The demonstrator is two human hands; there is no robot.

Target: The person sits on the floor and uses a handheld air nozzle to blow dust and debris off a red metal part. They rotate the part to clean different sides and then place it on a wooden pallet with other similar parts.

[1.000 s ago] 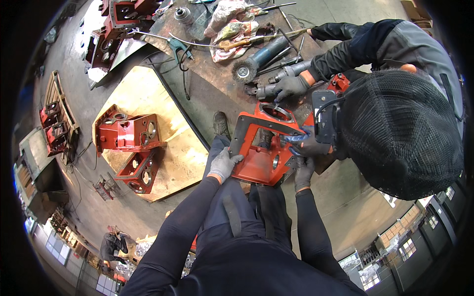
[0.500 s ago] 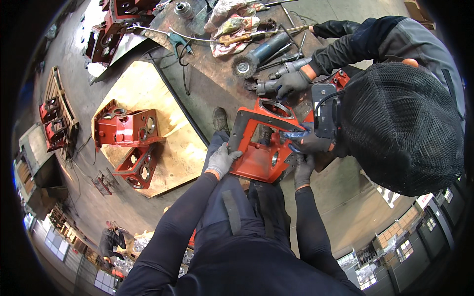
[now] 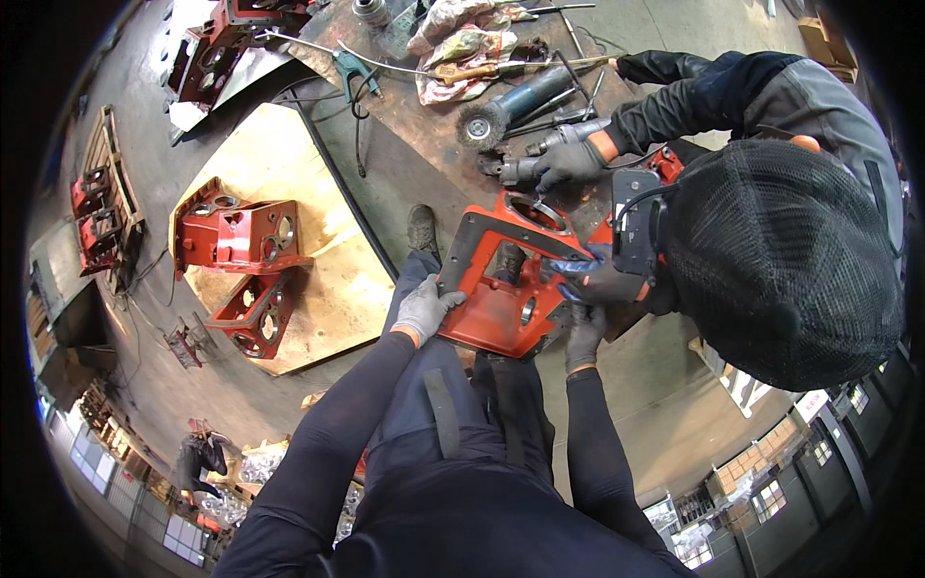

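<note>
in the head view, the step looks to be holding the red casting (image 3: 489,323) steady while a co-worker handles it. to do that well, keep both grips on its outer edges, fingers out of the openings and away from the grey power tool (image 3: 525,171) on the worktop (image 3: 405,123), and share the load evenly so the frame does not twist. the casting sits tilted between the hands, over the person's legs. the left hand (image 3: 424,308) pinches its left edge, thumb over the face. the right hand (image 3: 585,335) is at its right edge, just below the co-worker's hand (image 3: 609,281); its fingertips are partly hidden, so i cannot tell how firmly it grips.
</note>
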